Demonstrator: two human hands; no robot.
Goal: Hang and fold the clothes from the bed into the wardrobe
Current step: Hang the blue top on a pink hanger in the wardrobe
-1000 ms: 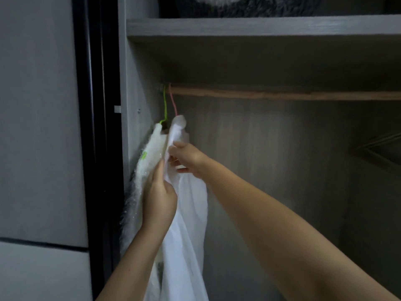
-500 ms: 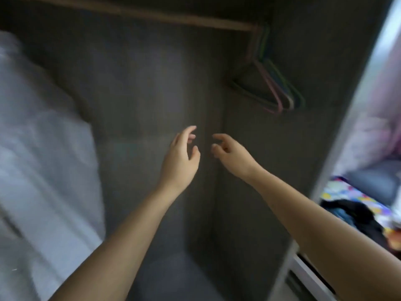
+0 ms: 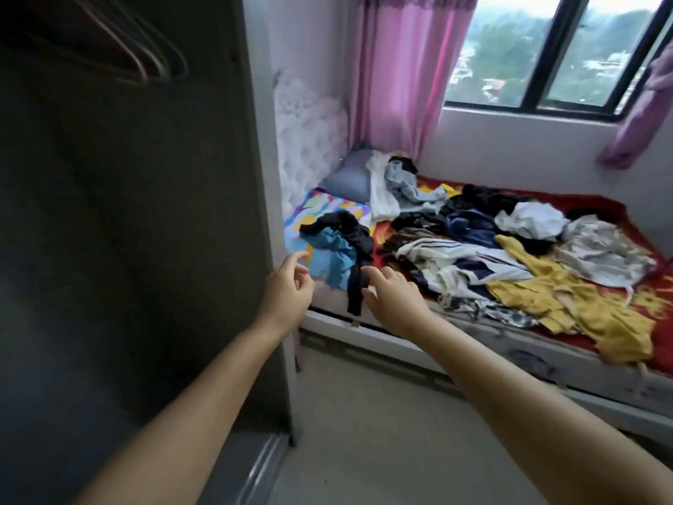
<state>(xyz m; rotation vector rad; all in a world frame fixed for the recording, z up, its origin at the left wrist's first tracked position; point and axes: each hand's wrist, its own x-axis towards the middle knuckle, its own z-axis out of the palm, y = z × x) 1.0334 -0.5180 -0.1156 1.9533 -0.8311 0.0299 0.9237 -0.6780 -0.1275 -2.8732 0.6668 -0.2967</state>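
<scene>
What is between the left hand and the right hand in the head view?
In the head view, a black garment hangs over the bed edge between the left hand and the right hand; neither hand holds it.

1. Two arms enter from the bottom edge, each seen from well above the wrist down to the fingertips.
2. Both forearms are bare: no sleeve or cuff shows on either.
3. The left hand (image 3: 287,291) wears no glove; no ring, watch or band shows on it or its wrist.
4. The right hand (image 3: 395,295) is likewise ungloved, its wrist and fingers plain.
5. The nails look short and unpainted, though blur makes this hard to judge.
6. The forearms are smooth and rounded, widening toward the lower edge.
</scene>
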